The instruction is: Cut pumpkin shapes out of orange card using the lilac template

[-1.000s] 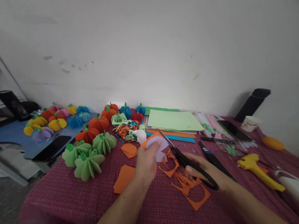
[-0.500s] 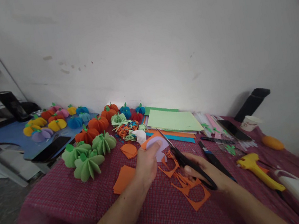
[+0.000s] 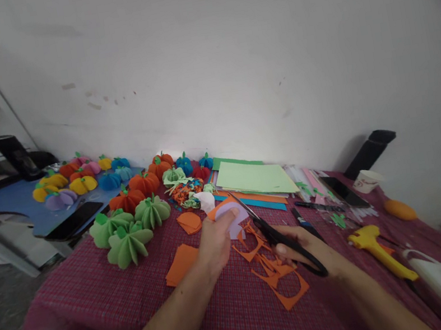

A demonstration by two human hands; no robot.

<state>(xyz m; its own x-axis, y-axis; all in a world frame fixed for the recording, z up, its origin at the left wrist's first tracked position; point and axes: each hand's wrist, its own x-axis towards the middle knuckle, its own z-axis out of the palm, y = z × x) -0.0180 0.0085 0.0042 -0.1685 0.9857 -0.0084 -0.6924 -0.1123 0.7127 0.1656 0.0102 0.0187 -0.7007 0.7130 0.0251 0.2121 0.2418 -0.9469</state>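
Note:
My left hand (image 3: 218,236) pinches a lilac paper piece (image 3: 233,212) with a curved edge, laid over an orange paper (image 3: 221,207). Black-handled scissors (image 3: 283,239) are in my right hand (image 3: 303,244), fingers round the handles. Their blades point up and left, beside the right edge of the held paper; whether they touch it I cannot tell. Orange paper offcuts (image 3: 281,279) with round cut-outs lie beneath the scissors. To the left of my left hand are a stack of orange paper squares (image 3: 181,263) and a rounded orange paper stack (image 3: 190,222).
Several green paper pumpkins (image 3: 129,243) stand at the left, with more coloured ones behind. Pale green sheets (image 3: 252,176) lie near the wall. Toward the right are a yellow glue gun (image 3: 379,253), a paper cup (image 3: 367,180), a phone (image 3: 343,191) and a cutter knife (image 3: 306,224).
The scissors' handles have swung slightly right and down with my right hand. My left hand keeps its hold on the papers. The whole view has shifted a little.

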